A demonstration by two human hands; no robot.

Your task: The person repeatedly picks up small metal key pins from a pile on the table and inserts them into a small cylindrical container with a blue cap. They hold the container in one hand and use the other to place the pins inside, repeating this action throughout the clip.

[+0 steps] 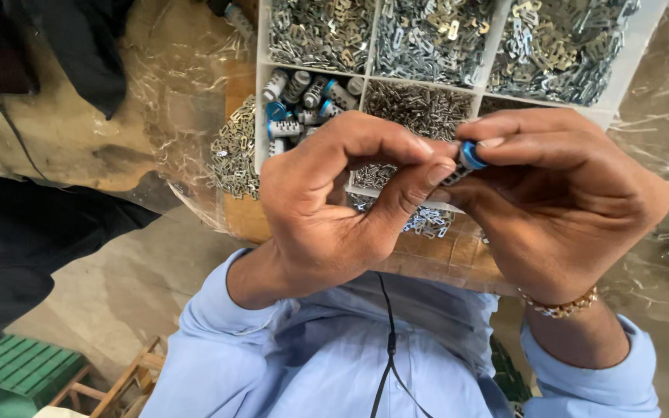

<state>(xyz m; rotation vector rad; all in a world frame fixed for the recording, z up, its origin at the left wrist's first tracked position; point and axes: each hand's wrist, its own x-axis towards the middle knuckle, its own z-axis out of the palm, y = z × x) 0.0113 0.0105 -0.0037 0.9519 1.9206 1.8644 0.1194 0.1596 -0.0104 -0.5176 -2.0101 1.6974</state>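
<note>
White compartment tray (261,93) across top of frame, cells heaped with small metal stampings; one cell at upper centre holding blue-capped cylinders (303,104)
Loose pile of metal clips (234,155) on plastic sheet just left of tray
Right hand (567,209) and left hand (327,201) meeting at centre frame, both pinching same small blue-capped cylinder part (470,156), fingertips pressed together on it
Step in hand, judging by grip: fitting or seating piece on part
Next move calls for steady pinch, fine alignment
</note>
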